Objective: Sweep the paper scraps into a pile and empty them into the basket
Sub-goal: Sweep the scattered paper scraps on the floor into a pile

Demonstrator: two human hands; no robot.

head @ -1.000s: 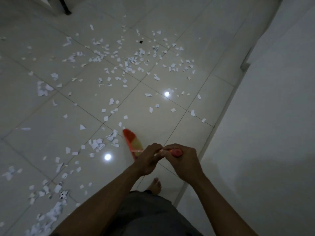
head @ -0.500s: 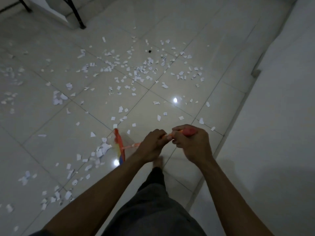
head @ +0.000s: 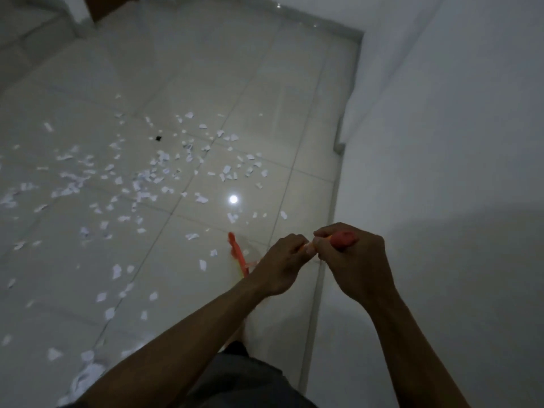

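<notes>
White paper scraps (head: pixel 153 175) lie scattered over the pale tiled floor, thickest at the middle left. Both my hands grip an orange-red broom. My right hand (head: pixel 350 260) holds the red end of its handle. My left hand (head: pixel 282 260) holds the shaft just below that. The broom head (head: pixel 238 254) is on the floor just ahead of my left hand, seen edge-on and blurred. A few scraps (head: pixel 206 260) lie directly left of the head. No basket is in view.
A white wall (head: pixel 441 142) runs along the right, meeting the floor at a skirting line (head: pixel 332 219). A small black speck (head: pixel 159 138) lies among the far scraps. A lamp reflection (head: pixel 233 199) shines on the tile. A brown furniture edge (head: pixel 100 7) stands at the top left.
The view has swung right and forward toward the wall. The broom head has moved right, from the scraps near the tile joint to a spot close to the wall. Both hands kept their grip.
</notes>
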